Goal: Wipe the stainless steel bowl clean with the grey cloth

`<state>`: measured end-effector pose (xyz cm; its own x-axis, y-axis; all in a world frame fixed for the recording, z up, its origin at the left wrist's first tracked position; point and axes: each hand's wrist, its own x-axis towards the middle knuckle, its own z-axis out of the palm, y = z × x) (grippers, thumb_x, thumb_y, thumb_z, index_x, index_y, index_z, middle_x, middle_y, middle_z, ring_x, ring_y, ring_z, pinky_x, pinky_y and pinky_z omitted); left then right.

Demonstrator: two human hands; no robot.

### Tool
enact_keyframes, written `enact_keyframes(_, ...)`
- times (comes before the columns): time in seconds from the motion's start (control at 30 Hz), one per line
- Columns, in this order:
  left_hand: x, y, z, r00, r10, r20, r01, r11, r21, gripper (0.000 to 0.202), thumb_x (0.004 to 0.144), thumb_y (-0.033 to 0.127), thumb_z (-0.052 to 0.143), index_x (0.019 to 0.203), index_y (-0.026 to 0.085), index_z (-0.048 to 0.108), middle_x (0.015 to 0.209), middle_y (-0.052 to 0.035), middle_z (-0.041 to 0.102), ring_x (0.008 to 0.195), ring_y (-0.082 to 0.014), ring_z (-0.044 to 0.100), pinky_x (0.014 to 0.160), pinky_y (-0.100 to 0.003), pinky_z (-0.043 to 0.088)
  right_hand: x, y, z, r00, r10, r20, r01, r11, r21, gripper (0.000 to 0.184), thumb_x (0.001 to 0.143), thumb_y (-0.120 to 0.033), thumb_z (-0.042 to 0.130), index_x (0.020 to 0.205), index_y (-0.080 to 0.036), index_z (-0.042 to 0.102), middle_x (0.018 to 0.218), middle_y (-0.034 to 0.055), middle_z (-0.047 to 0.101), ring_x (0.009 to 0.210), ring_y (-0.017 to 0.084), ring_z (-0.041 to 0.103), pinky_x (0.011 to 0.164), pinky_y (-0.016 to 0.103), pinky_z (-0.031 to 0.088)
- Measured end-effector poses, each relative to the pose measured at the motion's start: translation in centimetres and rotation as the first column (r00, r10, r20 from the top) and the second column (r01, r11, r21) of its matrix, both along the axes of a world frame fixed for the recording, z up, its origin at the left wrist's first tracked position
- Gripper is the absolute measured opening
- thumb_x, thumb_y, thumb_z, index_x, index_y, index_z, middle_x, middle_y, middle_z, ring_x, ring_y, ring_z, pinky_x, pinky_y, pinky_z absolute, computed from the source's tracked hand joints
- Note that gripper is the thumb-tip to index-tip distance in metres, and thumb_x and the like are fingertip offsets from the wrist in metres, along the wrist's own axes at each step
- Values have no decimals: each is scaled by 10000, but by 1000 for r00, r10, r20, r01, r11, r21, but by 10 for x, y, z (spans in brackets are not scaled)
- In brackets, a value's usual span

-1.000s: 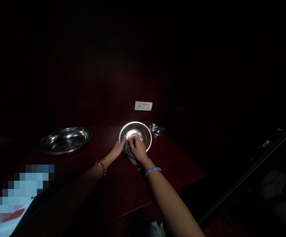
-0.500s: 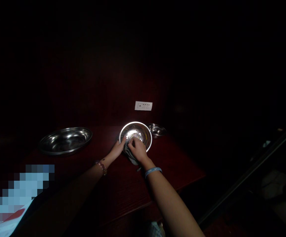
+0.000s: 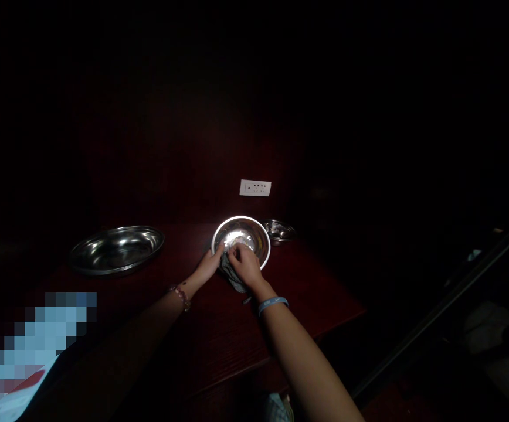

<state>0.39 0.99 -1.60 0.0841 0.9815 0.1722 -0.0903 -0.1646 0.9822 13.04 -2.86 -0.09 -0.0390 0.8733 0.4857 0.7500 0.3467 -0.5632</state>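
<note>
Pretty much the whole frame is drowning in black right now; only one small pool of light is landing mid-frame. It's blowing out the inside of the steel bowl [image 3: 249,233] into white glare, while the wide pan [image 3: 116,249] on the left is catching softer streaks. The cloth [image 3: 233,282] in the right hand [image 3: 245,266] is sinking into shadow under the palm. The red table [image 3: 219,340] is glowing faintly and fading toward the edges. A pixelated block [image 3: 34,340] is covering the bottom-left corner, and the right side is looking murky.
</note>
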Motion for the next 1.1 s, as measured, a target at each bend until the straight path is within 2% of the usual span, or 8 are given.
enact_keyframes(0.17, 0, -5, 5, 1000, -7, -7, 7, 1000, 2, 499, 842, 553, 568, 1022, 107, 698, 1063, -140, 767, 1144, -311, 652, 1051, -397, 458, 0, 2, -1, 1000, -4, 19, 4, 1000, 4, 115, 919, -259, 516, 829, -225, 579, 863, 65, 655, 833, 217, 610, 770, 362, 482)
enact_keyframes(0.53, 0, -6, 7, 1000, 16, -20, -16, 1000, -16, 401, 897, 429, 496, 1060, 118, 689, 1143, -142, 749, 1174, -267, 648, 1080, -385, 436, -1, 0, 0, 999, -39, 37, 38, 999, 34, 95, 912, -233, 494, 836, -235, 552, 868, 61, 630, 838, 216, 605, 789, 372, 497)
enact_keyframes(0.67, -1, -9, 9, 999, 3, -40, -5, 1000, -28, 450, 870, 508, 533, 1021, 117, 697, 1091, -149, 760, 1145, -294, 659, 1057, -397, 454, -1, -1, 1, 999, -41, 9, 40, 999, 33, 103, 911, -294, 544, 829, -235, 527, 867, 38, 616, 824, 197, 592, 779, 351, 490)
enact_keyframes(0.77, -2, -8, 8, 999, -21, -47, 20, 999, -30, 558, 829, 618, 549, 984, 105, 701, 1034, -173, 765, 1107, -320, 670, 1023, -410, 479, 0, -2, 1, 999, -32, -5, 32, 999, 10, 209, 922, -405, 561, 813, -234, 514, 851, 26, 612, 800, 187, 578, 758, 335, 474)
enact_keyframes(0.87, -2, -4, 4, 999, -31, -10, 31, 1000, 6, 609, 790, 674, 571, 999, 117, 703, 1030, -166, 766, 1117, -319, 665, 1024, -411, 478, 0, -1, -1, 1000, -9, 25, 10, 998, -58, 296, 966, -458, 478, 782, -230, 524, 840, 33, 623, 799, 191, 576, 751, 336, 458)
enact_keyframes(0.97, -1, 0, -1, 1000, -18, 7, 18, 1000, 16, 552, 787, 668, 580, 945, 156, 711, 984, -143, 774, 1091, -305, 674, 1010, -403, 486, 1, 3, -3, 999, 34, 26, -31, 994, -101, 332, 982, -458, 439, 779, -221, 554, 827, 31, 624, 803, 187, 573, 774, 330, 450)
enact_keyframes(1.1, -2, 4, -3, 999, 20, -41, -22, 999, -39, 526, 826, 672, 508, 775, 178, 681, 841, -123, 765, 994, -296, 698, 964, -396, 509, 5, 11, -5, 969, 189, -158, -210, 969, -127, 392, 1012, -404, 348, 803, -201, 611, 812, 19, 625, 816, 155, 574, 822, 285, 448)
